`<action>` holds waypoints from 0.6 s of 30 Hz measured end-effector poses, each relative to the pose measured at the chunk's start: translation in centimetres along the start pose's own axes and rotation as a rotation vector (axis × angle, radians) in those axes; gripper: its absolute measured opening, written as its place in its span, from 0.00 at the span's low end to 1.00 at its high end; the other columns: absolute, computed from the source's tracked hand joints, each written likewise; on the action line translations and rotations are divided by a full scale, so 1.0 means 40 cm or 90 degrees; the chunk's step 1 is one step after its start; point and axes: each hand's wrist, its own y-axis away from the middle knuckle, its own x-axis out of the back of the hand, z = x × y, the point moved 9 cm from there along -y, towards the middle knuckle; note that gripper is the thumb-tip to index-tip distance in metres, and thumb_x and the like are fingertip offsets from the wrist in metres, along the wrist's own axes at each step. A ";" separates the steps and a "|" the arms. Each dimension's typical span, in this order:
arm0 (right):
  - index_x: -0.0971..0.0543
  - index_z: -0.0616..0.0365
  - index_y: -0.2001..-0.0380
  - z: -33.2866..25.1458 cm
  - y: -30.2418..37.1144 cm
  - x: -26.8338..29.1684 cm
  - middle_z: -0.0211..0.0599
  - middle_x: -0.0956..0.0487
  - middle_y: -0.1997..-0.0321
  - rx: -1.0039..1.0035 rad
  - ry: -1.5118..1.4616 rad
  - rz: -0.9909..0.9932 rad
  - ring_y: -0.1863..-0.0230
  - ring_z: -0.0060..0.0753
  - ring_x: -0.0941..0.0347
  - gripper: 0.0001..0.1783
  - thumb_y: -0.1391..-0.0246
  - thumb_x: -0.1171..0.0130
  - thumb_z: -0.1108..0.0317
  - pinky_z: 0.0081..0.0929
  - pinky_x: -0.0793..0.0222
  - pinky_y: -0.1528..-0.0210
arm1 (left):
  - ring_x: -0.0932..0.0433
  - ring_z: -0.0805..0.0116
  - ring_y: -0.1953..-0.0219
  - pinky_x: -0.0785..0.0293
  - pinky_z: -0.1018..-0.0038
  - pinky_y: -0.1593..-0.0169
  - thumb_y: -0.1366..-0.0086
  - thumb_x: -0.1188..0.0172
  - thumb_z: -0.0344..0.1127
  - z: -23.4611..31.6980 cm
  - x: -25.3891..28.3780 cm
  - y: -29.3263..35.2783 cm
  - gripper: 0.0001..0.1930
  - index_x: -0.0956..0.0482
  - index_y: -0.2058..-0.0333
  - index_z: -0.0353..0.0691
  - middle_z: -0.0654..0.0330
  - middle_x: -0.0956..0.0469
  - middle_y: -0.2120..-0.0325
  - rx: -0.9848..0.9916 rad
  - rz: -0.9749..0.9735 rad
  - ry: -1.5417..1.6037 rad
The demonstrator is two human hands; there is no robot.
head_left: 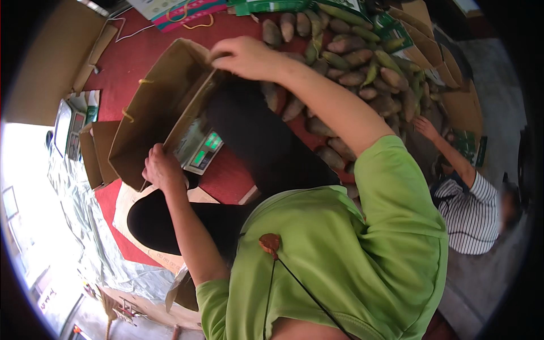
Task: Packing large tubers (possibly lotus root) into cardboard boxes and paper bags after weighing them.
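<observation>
In left hand and right hand, holds brown paper bag by rim; looks light, fairly stiff, easily creased; best gripped near corners.

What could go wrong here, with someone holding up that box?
The box might slip or tip, since the left hand and right hand hold it only by its edges. The scale shows just past the box's edge, so a careless swing could perhaps bump it. And the tubers lie loosely heaped, with a co-worker's hand at them, so some might roll.
</observation>
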 end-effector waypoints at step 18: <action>0.19 0.55 0.73 0.924 1.247 -0.114 0.39 0.20 0.71 -0.405 0.629 -0.369 0.70 0.38 0.23 0.09 0.49 0.49 0.69 0.35 0.26 0.69 | 0.26 0.54 0.54 0.35 0.56 0.53 0.42 0.48 0.44 -0.004 -0.036 -0.019 0.18 0.25 0.55 0.44 0.58 0.22 0.58 -0.018 -0.034 -0.015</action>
